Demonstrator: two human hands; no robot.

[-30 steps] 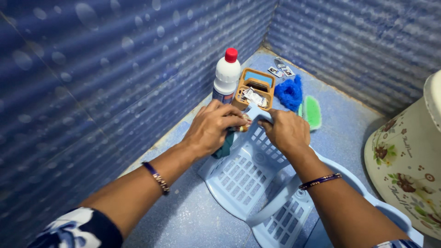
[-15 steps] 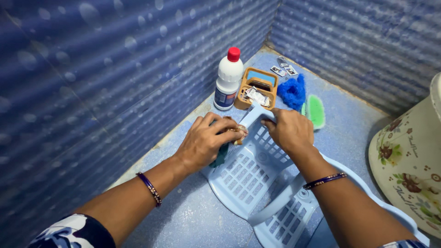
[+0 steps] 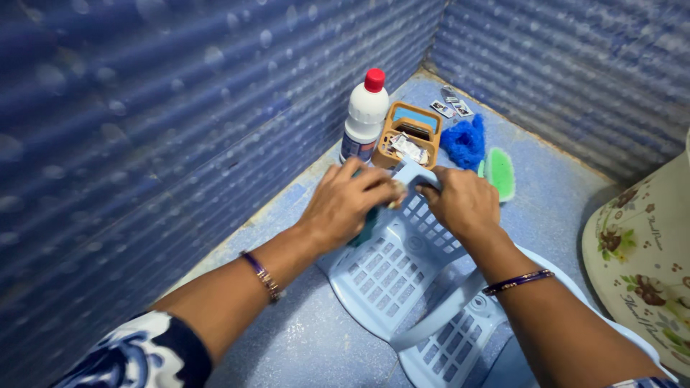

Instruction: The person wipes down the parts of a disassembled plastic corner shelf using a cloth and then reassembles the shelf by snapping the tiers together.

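The left hand [image 3: 345,205] presses a dark green scrub cloth [image 3: 366,228] against the rim of the pale blue slotted plastic stool [image 3: 392,276] lying on the floor. The right hand [image 3: 463,205] grips that rim just beside it. A white red-capped bottle [image 3: 365,115] stands just beyond the stool.

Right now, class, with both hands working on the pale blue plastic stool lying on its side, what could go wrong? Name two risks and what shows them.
1. The white bottle stands close behind the left hand; a hard push with the dark cloth might tip it.
2. The stool lies on its side, braced only by the right hand, so it could slide on the blue floor.
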